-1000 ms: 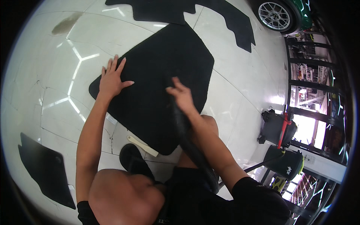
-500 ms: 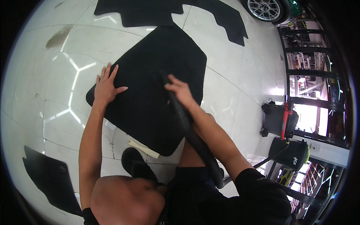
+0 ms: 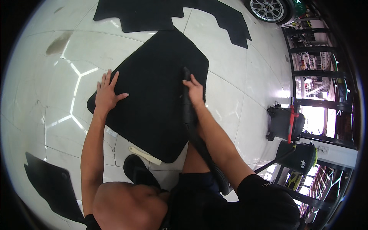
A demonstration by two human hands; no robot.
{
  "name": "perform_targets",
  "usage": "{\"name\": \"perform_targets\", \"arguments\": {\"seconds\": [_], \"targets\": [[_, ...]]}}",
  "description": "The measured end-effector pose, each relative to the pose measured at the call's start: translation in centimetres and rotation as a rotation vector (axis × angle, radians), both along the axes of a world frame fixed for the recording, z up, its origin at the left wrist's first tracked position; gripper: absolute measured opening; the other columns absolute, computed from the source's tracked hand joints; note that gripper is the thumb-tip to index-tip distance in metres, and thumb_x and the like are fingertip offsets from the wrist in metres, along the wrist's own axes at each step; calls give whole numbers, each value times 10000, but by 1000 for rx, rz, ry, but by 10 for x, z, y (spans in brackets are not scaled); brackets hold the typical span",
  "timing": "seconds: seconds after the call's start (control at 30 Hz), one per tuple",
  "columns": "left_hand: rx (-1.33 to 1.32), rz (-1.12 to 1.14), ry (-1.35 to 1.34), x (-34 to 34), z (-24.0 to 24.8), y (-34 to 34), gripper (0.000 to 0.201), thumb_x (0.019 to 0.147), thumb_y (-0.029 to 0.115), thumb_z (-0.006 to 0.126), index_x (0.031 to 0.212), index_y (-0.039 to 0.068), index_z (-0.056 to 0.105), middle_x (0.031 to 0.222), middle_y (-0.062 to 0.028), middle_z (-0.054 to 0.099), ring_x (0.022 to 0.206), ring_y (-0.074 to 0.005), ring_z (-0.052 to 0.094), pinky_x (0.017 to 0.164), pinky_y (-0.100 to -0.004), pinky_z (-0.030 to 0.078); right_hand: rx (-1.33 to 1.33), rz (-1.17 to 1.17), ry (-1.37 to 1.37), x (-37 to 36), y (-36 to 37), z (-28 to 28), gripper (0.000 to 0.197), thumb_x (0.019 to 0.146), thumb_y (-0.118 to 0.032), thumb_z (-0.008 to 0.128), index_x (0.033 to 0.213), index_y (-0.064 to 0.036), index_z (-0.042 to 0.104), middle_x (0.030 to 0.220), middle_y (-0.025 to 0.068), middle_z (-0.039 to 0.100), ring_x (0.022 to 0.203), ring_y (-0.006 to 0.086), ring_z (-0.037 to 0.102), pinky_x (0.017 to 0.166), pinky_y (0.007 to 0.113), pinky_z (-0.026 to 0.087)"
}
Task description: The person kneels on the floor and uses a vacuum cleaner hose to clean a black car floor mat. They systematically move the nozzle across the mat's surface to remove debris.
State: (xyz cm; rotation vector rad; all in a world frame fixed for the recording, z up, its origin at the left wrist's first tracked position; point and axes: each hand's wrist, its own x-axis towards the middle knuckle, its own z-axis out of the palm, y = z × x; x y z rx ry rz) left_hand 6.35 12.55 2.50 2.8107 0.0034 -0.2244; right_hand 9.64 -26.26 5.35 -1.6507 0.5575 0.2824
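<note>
A large black car floor mat (image 3: 153, 88) lies flat on the floor in front of me. My left hand (image 3: 106, 94) rests on its left edge, fingers spread, pressing flat with nothing in it. My right hand (image 3: 194, 90) is closed round the front end of a black vacuum hose (image 3: 187, 111), over the right part of the mat. The hose's tip points away from me, and its ribbed length runs back under my right forearm toward my hip. A cream-coloured brush (image 3: 145, 155) with a flat handle lies beside the mat's near edge.
More black mats lie around: one at the far side (image 3: 134, 15), touching the big mat, another at far right (image 3: 230, 21), a third at near left (image 3: 51, 184). A dark wheeled bin (image 3: 283, 122) and a vacuum drum (image 3: 295, 157) stand at right. A car wheel (image 3: 267, 8) shows far right.
My right hand has swung the hose's front end to the right across the mat. My left hand stays spread on the mat's left edge.
</note>
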Motion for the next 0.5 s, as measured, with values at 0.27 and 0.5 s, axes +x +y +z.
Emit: {"name": "perform_targets", "arguments": {"seconds": [0.27,0.5], "targets": [[-29,-6,-4,-7,-5,2,1135,810,617,862,1744,247,335,1834,-103,235,1681,-357,243,1335,-617,264,2,127,-49,-8,-26,1,727,943,-241,784,1569,53,561,1384,204,718,946,284,768,594,377,637],[-59,-15,-2,2,-3,-24,1133,815,611,862,1746,247,330,1835,-95,233,1681,-350,241,1336,-615,263,-236,182,-92,-21,-58,-20,774,940,-241,790,1575,107,516,1638,292,510,1281,300,684,1075,340,506]]}}
